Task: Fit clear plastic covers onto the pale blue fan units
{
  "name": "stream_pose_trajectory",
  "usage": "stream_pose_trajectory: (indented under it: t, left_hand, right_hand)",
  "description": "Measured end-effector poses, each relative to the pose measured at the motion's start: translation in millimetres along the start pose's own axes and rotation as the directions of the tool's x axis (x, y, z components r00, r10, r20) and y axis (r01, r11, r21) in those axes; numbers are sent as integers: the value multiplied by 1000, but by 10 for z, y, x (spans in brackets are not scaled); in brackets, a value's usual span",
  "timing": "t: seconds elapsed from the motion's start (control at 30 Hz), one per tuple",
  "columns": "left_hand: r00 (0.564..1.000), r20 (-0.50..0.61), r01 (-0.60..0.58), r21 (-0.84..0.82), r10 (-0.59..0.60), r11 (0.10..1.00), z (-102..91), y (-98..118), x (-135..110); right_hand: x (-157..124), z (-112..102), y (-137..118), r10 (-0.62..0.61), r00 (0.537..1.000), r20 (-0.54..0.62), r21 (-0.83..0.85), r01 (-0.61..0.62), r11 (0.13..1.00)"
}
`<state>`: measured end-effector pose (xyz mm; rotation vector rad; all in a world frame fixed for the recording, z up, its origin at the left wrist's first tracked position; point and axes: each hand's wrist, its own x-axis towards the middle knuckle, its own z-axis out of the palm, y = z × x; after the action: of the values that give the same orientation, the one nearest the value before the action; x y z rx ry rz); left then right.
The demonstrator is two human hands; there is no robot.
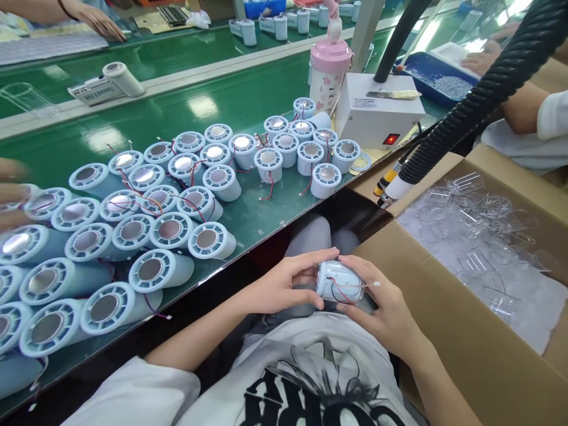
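Above my lap, a light-blue cylindrical motor housing (341,283) lies on its side between both hands, a red and a dark wire running across it. My left hand (284,284) grips its left end, thumb below and fingers above. Around the right end curl the fingers of my right hand (377,296), with a small white connector beside them. On the green bench to the left stand many similar light-blue housings (213,239), with round silvery discs on top and thin wires hanging from several of them.
At right, an open cardboard box (444,307) holds clear plastic parts (479,225). A black ribbed hose (479,100) crosses above it. A white box with a red switch (377,112) and a pink bottle (331,71) stand on the bench (168,100). Other people's hands (95,21) show across it.
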<state>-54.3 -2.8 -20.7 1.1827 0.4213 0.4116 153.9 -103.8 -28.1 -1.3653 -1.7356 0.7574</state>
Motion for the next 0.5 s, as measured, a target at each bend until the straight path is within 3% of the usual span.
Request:
stream_pose_trajectory:
  t: [0.27,0.4,0.5]
  left_hand:
    - [998,24,-66,97,64,993,1,-117,17]
    - [983,55,-179,113,174,977,-14,-113,23]
    - [979,75,-201,156,192,967,-17,-89,-11]
  right_hand:
    - [-39,55,-3,-27,999,-45,-118,21,993]
    - [-10,-7,-58,-5,998,-57,-77,1,997]
    - [2,-50,-83,15,1000,-19,-5,-15,1000]
